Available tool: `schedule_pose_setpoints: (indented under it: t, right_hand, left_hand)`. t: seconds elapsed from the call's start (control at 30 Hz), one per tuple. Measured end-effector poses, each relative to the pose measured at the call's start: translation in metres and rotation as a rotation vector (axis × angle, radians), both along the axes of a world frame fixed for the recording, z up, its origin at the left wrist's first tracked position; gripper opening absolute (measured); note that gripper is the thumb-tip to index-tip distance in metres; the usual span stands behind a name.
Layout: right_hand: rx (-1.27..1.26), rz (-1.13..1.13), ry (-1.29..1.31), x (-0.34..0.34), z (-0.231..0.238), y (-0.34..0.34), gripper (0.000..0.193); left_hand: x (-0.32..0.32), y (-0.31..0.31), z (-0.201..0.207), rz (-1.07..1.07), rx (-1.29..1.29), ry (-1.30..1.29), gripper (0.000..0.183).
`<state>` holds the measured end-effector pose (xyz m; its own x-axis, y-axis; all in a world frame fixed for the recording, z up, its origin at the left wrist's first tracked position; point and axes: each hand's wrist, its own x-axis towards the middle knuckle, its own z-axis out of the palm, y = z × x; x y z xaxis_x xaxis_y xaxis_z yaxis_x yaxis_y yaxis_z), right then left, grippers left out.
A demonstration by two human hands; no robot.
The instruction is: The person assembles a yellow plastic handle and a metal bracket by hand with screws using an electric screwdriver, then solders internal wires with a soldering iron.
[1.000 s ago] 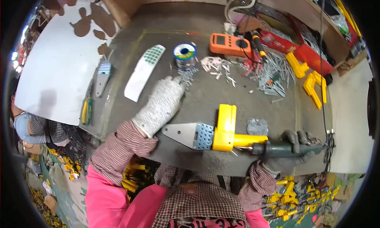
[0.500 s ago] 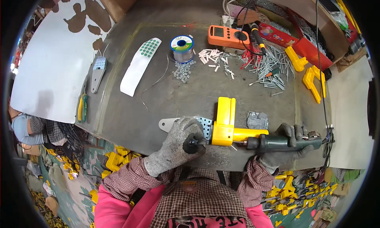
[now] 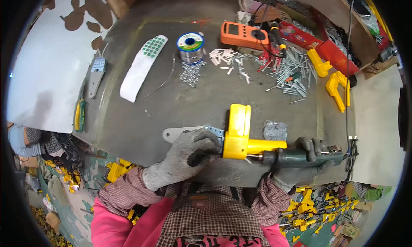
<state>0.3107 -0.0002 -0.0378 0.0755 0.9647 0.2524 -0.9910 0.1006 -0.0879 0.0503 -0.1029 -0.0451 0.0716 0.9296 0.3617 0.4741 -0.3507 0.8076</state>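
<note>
1. Your left hand [image 3: 182,152], earlier at the nuts [image 3: 191,74], now clasps the metal plate [image 3: 175,134] beside the yellow housing [image 3: 235,133], along the tabletop's [image 3: 141,146] near edge.
2. Your right hand [image 3: 307,173] still grips the green screwdriver [image 3: 298,158].

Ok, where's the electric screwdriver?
In the head view, the electric screwdriver is right of centre in the right hand, its bit pointing left at the yellow housing.

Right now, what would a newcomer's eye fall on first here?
Probably the bright yellow part at the front of the bench, between the left hand on the metal plate and the dark green power screwdriver in the right hand. Next, the orange multimeter toward the back, right of the wire spool.
</note>
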Motion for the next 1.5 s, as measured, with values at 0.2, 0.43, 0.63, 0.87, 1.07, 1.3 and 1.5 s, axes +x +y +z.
schedule_pose_setpoints:
  t: [0.2, 0.43, 0.63, 0.87, 1.07, 1.3, 1.5]
  right_hand:
    - [-0.107, -0.101, -0.05, -0.009, 0.005, 0.003, 0.032]
    - [-0.084, -0.141, -0.009, -0.015, 0.005, -0.001, 0.029]
    - [-0.087, -0.055, -0.07, -0.011, 0.0, 0.012, 0.04]
    - [-0.11, -0.418, -1.865, 0.122, -0.007, 0.097, 0.04]
    - [-0.037, -0.808, -2.884, 0.155, 0.028, 0.099, 0.036]
    - [1.115, -0.306, -2.33, 0.009, 0.031, 0.011, 0.038]
    - [0.802, -0.408, -2.374, 0.074, 0.017, 0.044, 0.04]
  left_hand:
    - [-0.006, 0.0, -0.003, -0.039, -0.147, -0.002, 0.023]
    - [0.0, 0.001, 0.0, 0.013, -0.125, 0.006, 0.018]
    - [-0.006, 0.002, -0.002, -0.056, -0.221, -0.074, 0.033]
    - [-0.028, 0.005, 0.013, 0.009, -0.104, 0.517, 0.067]
    - [-0.029, 0.038, 0.015, 0.113, -0.335, 0.186, 0.035]
    - [-0.001, 0.174, 0.038, 0.039, 0.209, 0.832, 0.024]
    - [-0.004, 0.2, 0.024, 0.033, 0.035, 0.964, 0.047]
